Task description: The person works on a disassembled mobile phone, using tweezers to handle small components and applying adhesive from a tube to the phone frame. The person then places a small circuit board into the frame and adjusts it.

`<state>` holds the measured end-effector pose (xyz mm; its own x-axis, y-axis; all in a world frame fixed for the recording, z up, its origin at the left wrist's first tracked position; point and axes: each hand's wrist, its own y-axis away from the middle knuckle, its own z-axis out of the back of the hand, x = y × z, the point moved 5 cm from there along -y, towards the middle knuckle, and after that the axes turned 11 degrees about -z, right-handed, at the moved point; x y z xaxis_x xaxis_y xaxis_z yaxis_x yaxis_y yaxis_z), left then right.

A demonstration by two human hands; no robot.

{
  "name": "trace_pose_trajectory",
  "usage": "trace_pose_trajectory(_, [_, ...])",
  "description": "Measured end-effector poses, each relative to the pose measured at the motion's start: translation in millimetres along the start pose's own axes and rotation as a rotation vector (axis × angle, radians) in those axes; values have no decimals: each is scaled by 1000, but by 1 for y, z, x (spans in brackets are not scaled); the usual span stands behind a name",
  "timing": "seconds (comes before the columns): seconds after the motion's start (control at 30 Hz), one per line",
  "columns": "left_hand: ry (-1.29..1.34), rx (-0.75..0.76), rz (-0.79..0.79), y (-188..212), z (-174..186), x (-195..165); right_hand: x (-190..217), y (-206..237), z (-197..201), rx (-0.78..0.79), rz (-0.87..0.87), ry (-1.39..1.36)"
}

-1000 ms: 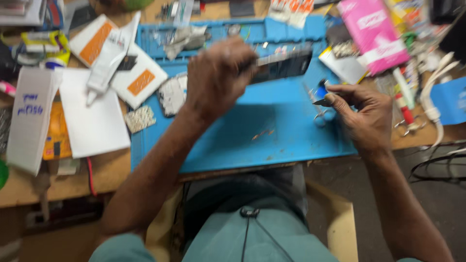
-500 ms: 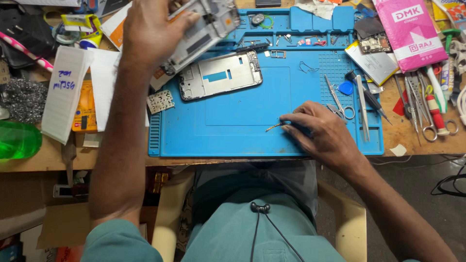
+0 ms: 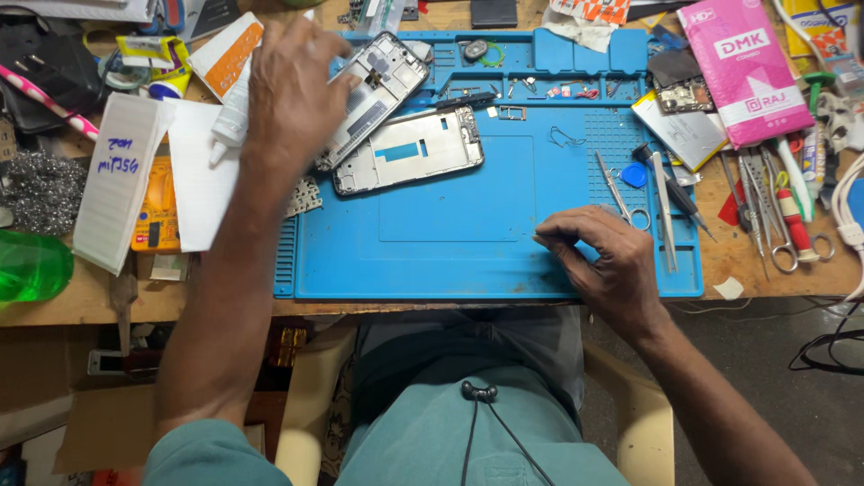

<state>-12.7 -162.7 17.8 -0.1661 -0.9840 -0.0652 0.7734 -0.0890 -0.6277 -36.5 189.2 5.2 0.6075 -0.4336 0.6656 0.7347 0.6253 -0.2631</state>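
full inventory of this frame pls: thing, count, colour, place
mat: 1, blue, desk centre
phone frame: 1, silver, flat on mat, upper left
phone body: 1, silver, under left hand
tweezers: 1, silver, mat right edge
scissors: 1, silver, beside tweezers
pouch: 1, pink, upper right
glue tube: 1, white, left of mat
box: 1, white, far left
bottle: 1, green, left edge
left hand: on phone body
right hand: on mat, fingers pinched

My bench is a phone-repair workshop — blue repair mat [image 3: 450, 243] on a cluttered wooden table [image 3: 765, 270], bare phone frames [image 3: 409, 148], tweezers [image 3: 664, 211], scissors [image 3: 621, 193], screwdrivers [image 3: 792, 211] and a glue tube [image 3: 236, 117] around me.
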Motion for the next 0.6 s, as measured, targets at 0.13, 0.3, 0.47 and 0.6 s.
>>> trace_pose_trajectory(0.13, [501, -5, -201, 0, 8, -100, 7, 7, 6, -164, 83, 35])
trace_pose_trajectory(0.3, [423, -80, -332, 33, 19, -180, 20, 20, 9, -345, 342, 241])
trace_pose_trajectory(0.47, [354, -133, -379, 39, 21, -185, 16, 26, 10, -397, 422, 262])
trace_pose_trajectory(0.6, [346, -199, -368, 41, 23, -181, 13, 28, 5, -397, 458, 294])
